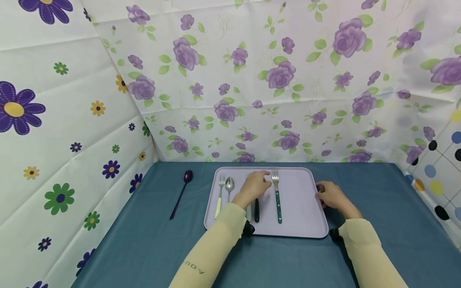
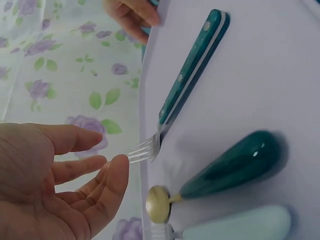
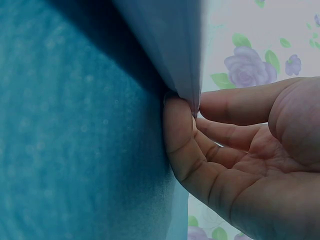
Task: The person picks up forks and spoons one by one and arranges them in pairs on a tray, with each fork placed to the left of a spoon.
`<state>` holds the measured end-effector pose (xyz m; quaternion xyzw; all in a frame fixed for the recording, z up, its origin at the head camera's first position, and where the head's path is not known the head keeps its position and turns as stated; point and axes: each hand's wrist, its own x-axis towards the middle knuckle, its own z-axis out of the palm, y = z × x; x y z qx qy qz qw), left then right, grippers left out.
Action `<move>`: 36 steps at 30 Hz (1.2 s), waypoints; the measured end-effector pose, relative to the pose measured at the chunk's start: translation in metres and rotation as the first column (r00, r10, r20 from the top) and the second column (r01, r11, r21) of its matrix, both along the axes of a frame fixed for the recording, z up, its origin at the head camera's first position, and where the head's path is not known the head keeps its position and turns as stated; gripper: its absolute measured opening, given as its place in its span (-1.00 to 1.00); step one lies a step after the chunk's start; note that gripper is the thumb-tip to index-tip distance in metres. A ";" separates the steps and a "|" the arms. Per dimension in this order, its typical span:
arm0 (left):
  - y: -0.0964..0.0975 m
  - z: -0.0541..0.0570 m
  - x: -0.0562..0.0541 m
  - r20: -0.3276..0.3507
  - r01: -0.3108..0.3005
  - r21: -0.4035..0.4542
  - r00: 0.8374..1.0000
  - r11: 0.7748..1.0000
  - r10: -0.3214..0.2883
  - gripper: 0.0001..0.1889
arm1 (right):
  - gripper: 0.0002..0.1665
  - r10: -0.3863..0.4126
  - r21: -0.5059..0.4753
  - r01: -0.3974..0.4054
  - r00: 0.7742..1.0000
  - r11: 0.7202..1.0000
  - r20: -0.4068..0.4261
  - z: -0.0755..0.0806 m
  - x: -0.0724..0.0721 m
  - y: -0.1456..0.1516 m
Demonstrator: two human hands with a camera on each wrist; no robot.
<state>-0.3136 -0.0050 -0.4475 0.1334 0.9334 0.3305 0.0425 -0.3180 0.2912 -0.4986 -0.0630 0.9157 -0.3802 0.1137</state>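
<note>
A lilac tray lies on the blue cloth. My right hand grips the tray's right edge; in the right wrist view the right hand has its thumb and fingers on either side of the rim. Over the tray, my left hand hovers just left of a fork with a green riveted handle. In the left wrist view the left hand has loosely bent fingers beside the fork's tines; I cannot tell whether they touch. Below lie a gold spoon with a dark green handle and a pale-handled fork.
On the tray's left side lie a cream-handled fork and a silver spoon. A dark purple spoon lies on the blue cloth left of the tray. Flower-printed sheets stand behind and at the left.
</note>
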 end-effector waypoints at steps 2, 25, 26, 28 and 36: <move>-0.004 0.003 0.001 -0.007 -0.002 0.021 1.000 1.000 0.002 -0.55 | -0.39 -0.002 -0.002 0.002 1.000 1.000 0.002 0.001 0.000 0.000; -0.097 0.016 -0.009 -0.039 -0.142 0.112 0.988 0.983 0.147 -0.58 | -0.38 -0.009 -0.008 0.009 1.000 1.000 0.011 0.003 0.000 0.002; -0.099 0.015 -0.009 -0.035 -0.143 0.112 0.988 0.983 0.147 -0.58 | -0.38 -0.012 -0.008 0.012 1.000 1.000 0.013 0.003 0.000 0.003; -0.103 0.013 -0.008 -0.032 -0.140 0.116 0.989 0.983 0.145 -0.58 | -0.39 -0.015 -0.008 0.015 1.000 1.000 0.012 0.001 0.000 0.003; -0.128 0.005 -0.008 -0.051 -0.203 0.107 0.976 0.973 0.210 -0.60 | -0.40 -0.012 -0.024 0.013 1.000 1.000 0.018 -0.001 -0.001 0.001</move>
